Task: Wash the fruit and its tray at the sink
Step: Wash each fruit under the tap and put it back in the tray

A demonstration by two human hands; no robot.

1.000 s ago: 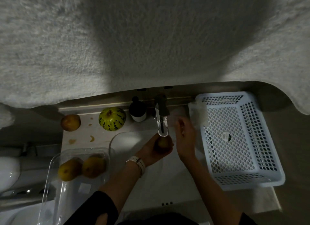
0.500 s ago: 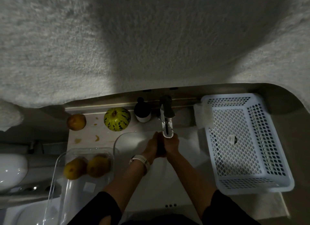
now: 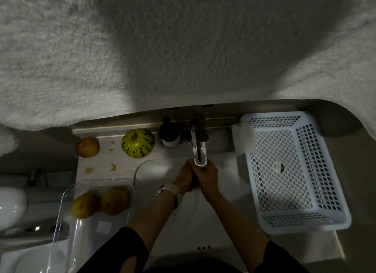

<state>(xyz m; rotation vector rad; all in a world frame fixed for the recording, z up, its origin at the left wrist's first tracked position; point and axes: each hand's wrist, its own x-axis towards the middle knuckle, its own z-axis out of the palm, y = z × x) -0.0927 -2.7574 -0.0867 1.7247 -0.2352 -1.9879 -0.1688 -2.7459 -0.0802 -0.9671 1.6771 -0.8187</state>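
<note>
Home bathroom: white sink (image 3: 146,171), faucet (image 3: 199,142), toilet (image 3: 11,203) beside.

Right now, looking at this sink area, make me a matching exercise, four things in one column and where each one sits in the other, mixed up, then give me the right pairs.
Things
1. green-and-yellow striped melon
2. two yellow-brown round fruits
3. white perforated plastic basket
4. dark soap bottle with white base

Places
A. right of the basin
B. inside the clear plastic tray
C. just left of the chrome faucet
D. on the counter behind the basin, left of the bottle

Pairs: 1-D, 2-B, 3-A, 4-C
</note>
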